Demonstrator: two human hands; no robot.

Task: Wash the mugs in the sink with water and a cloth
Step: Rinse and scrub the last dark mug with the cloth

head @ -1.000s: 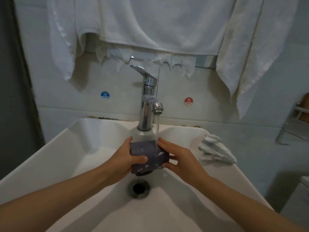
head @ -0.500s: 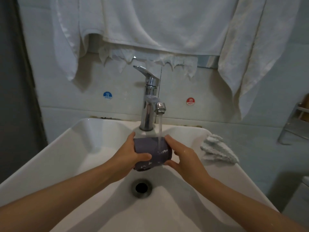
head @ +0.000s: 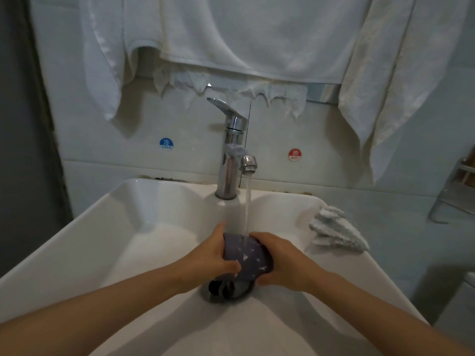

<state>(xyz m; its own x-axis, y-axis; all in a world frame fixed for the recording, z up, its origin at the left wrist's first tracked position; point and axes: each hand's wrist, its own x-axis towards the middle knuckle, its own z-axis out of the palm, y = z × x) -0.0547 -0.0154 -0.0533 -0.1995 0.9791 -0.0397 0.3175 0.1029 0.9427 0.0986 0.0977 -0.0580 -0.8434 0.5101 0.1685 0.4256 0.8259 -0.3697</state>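
Observation:
A dark purple mug [head: 248, 255] with small white marks lies on its side above the drain of the white sink [head: 108, 237]. My left hand [head: 213, 255] grips its left end, thumb across the front. My right hand [head: 282, 260] wraps its right end. Water runs from the chrome tap [head: 232, 155] onto the mug's top. The mug's handle [head: 226, 289] hangs below, over the drain. A white ribbed cloth [head: 336, 233] lies folded on the sink's right rim, away from both hands.
White towels [head: 231, 34] hang from a rail above the tap. Cold [head: 166, 144] and hot [head: 294, 154] stickers sit on the tiled wall. A metal rack [head: 455, 191] juts out at the right edge.
Both hands have lowered the mug toward the drain and turned it, so the handle now hangs underneath. My right hand has closed further round the mug's end. Water keeps running.

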